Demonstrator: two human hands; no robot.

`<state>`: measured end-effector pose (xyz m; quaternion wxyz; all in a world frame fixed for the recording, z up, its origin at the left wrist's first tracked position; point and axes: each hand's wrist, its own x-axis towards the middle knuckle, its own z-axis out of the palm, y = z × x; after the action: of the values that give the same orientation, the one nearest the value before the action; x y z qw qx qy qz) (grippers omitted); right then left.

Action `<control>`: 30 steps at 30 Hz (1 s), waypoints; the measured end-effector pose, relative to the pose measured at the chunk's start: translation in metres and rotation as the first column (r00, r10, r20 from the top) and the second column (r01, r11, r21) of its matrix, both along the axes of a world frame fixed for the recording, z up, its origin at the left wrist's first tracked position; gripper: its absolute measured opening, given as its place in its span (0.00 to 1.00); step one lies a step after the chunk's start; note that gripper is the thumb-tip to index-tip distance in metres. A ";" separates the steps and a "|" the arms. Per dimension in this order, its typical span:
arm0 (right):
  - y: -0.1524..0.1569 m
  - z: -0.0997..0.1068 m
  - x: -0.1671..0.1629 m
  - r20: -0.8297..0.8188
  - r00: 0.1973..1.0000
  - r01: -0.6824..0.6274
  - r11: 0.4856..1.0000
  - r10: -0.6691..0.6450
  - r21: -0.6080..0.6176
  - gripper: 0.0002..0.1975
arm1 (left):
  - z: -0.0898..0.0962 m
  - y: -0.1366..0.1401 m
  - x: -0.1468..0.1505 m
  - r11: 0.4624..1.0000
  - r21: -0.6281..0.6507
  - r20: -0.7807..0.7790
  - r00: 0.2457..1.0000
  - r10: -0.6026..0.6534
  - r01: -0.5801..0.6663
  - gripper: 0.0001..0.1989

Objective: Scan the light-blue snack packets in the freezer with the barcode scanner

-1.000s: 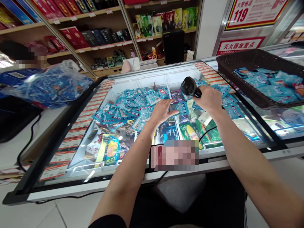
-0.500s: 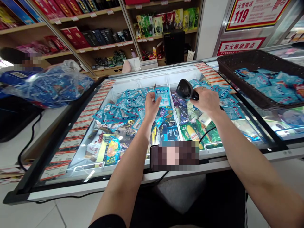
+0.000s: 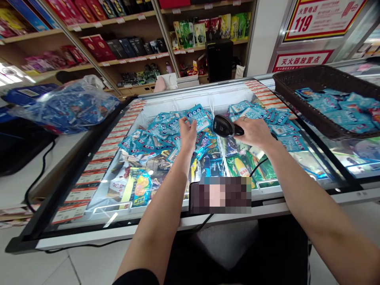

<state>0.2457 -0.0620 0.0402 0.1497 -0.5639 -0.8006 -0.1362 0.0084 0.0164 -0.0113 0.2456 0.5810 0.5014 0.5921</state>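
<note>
A small blue packet (image 3: 202,118) is pinched at its lower left edge by my left hand (image 3: 187,133), tilted, with a barcode patch facing up. My right hand (image 3: 255,130) wraps the handle of a black barcode scanner (image 3: 223,126), whose head points left toward that packet. A heap of similar blue packets (image 3: 142,138) lies on the glass top left of my left hand. More blue packets (image 3: 285,128) are spread out beyond and to the right of my right hand. Under the glass, colourful wrapped goods (image 3: 141,186) show.
A phone (image 3: 194,198) leans at the near freezer edge (image 3: 103,233). A dark woven basket (image 3: 314,75) with blue packets stands on the right. At left is a clear plastic bag (image 3: 89,103) of blue packets. The scanner's cable (image 3: 258,165) runs toward me. Stocked shelves (image 3: 130,61) stand behind.
The packet at my left hand has gone from upright to tilted. The scanner has moved left and slightly down, closer to it. At far left, a person's head has dropped mostly behind the bag.
</note>
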 end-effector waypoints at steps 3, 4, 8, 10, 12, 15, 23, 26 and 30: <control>0.000 -0.001 0.000 0.005 1.000 -0.031 1.000 0.031 0.003 0.17 | 0.001 -0.001 0.000 1.000 0.023 -0.035 0.999 -0.006 0.007 0.21; 0.000 -0.001 0.000 0.002 0.999 -0.041 0.999 0.041 0.008 0.17 | 0.001 -0.001 0.000 1.000 0.027 -0.035 0.999 -0.009 0.010 0.20; -0.001 -0.001 -0.001 0.001 0.997 -0.082 0.997 0.082 0.006 0.17 | 0.000 -0.002 -0.002 0.999 0.032 0.001 1.000 -0.016 0.015 0.19; -0.001 -0.001 -0.001 0.016 0.995 -0.102 0.995 0.102 -0.008 0.17 | 0.000 -0.001 -0.003 0.999 0.034 0.014 1.000 -0.008 0.008 0.20; -0.002 0.000 -0.002 0.030 0.992 -0.120 0.993 0.120 -0.014 0.17 | -0.001 -0.001 -0.003 0.999 0.035 0.011 1.000 0.005 -0.005 0.21; -0.003 0.001 -0.002 0.038 0.990 -0.137 0.990 0.138 -0.009 0.17 | -0.001 -0.001 -0.002 0.999 0.032 -0.005 1.000 0.012 -0.012 0.21; -0.002 0.001 -0.002 0.032 0.989 -0.147 0.989 0.147 0.004 0.17 | 0.000 -0.003 -0.001 0.998 0.059 0.032 0.999 -0.030 0.029 0.20; -0.001 0.000 -0.002 0.035 0.988 -0.151 0.988 0.151 0.012 0.17 | 0.002 -0.004 0.000 0.999 0.033 0.041 0.999 -0.023 0.022 0.19; -0.001 -0.001 -0.002 0.042 0.987 -0.154 0.988 0.153 0.021 0.17 | 0.004 -0.006 0.000 0.999 0.030 0.043 0.999 -0.027 0.026 0.18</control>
<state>0.2440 -0.0630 0.0390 0.1504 -0.4959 -0.8428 -0.1453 0.0086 0.0105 -0.0069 0.2556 0.5781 0.4794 0.6088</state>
